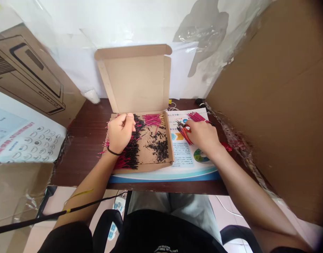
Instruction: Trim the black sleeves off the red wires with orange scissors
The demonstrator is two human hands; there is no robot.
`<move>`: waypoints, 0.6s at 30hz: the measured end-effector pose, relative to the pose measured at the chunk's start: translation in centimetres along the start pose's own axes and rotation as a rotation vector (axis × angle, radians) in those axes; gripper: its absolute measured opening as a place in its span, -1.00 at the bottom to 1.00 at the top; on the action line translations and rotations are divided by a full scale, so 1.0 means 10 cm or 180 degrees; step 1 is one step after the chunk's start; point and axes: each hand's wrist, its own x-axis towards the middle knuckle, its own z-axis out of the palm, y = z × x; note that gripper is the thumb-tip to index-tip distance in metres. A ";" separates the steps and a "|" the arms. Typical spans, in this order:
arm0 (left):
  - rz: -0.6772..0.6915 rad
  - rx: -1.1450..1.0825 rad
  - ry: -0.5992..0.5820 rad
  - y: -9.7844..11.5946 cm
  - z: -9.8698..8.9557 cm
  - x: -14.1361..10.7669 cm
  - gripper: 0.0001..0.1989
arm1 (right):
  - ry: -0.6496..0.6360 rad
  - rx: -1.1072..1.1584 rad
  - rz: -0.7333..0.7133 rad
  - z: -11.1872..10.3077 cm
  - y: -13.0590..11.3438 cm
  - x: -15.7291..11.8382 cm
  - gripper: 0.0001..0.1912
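Left hand [120, 133] curled, fingers pressed together, on red wires with black ends [131, 154] in an open brown cardboard box [135, 84], grip unclear; right hand [203, 135] pinches red-handled pliers [183, 133] above a printed paper leaflet [182, 154].

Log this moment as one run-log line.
left hand: on black-ended red wires in cardboard box | right hand: holding red wire bunch over printed leaflet

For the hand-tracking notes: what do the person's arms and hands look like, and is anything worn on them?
The left hand and right hand are bare, with no gloves. Both forearms are uncovered. A thin black band circles the left wrist; the right wrist shows none. A black short sleeve covers the upper left arm.
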 end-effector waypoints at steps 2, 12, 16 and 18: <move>0.0208 0.0512 -0.0298 -0.02 -0.01 0.01 -0.69 | -0.0028 -0.0092 -0.0036 0.00 -0.03 -0.02 -0.70; 0.0830 0.1800 -0.1722 -0.23 0.11 -0.08 -0.84 | 0.0481 0.0704 -0.0168 -0.10 -0.17 -0.11 -0.63; 0.0637 0.1529 -0.1560 -0.20 0.09 -0.06 -0.86 | 0.0537 0.1253 -0.0329 -0.08 -0.18 -0.12 -0.71; 0.0594 0.1151 -0.1372 -0.14 0.08 -0.05 -0.87 | 0.0478 0.1593 -0.0509 -0.06 -0.17 -0.11 -0.74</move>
